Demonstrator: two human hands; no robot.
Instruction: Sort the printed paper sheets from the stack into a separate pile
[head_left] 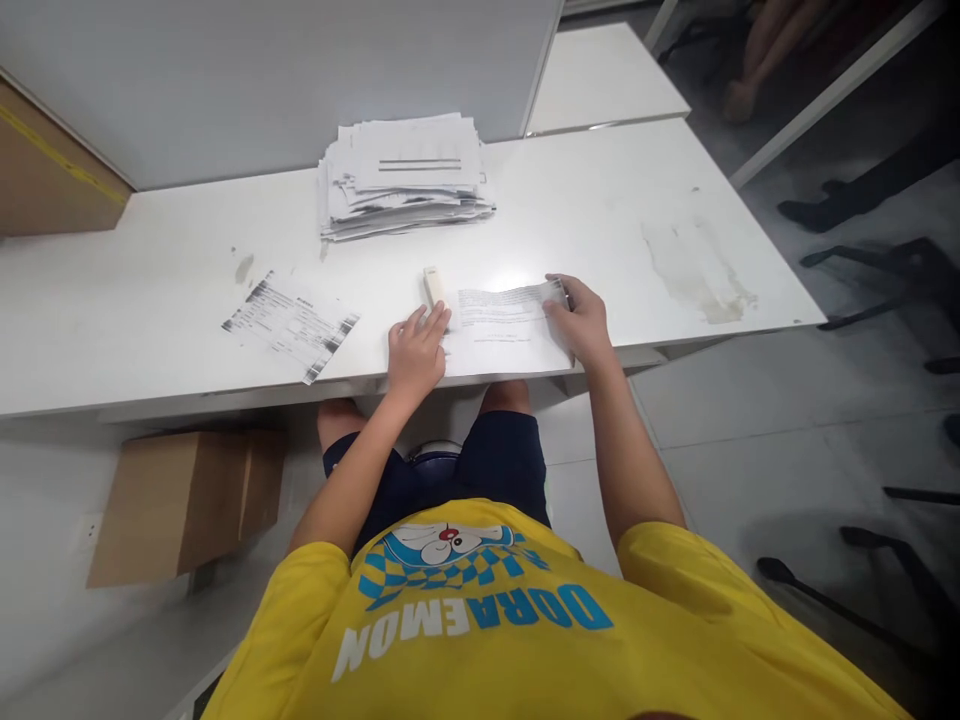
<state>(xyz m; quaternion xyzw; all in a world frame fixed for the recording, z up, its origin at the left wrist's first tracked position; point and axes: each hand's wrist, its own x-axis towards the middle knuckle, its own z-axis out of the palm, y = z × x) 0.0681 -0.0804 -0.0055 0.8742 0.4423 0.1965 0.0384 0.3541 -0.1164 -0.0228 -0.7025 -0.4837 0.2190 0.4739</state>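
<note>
A printed paper sheet (499,325) lies at the table's front edge, slightly curved up toward its right side. My right hand (579,318) is closed on the sheet's right edge, thumb on top and fingers behind it. At the sheet's left edge, my left hand (418,348) grips the near end of a small cream-coloured stapler (433,284). Its far end sticks out past the fingers; the part under them is hidden. To the left, a separate printed sheet (292,325) with dark smudged edges lies flat and askew.
A thick paper stack (409,185) stands at the back against a grey partition (300,80). One cardboard box (56,165) sits at the table's left end, another cardboard box (161,505) below it. The white table (585,230) has stains on its right. Other people's legs show at upper right.
</note>
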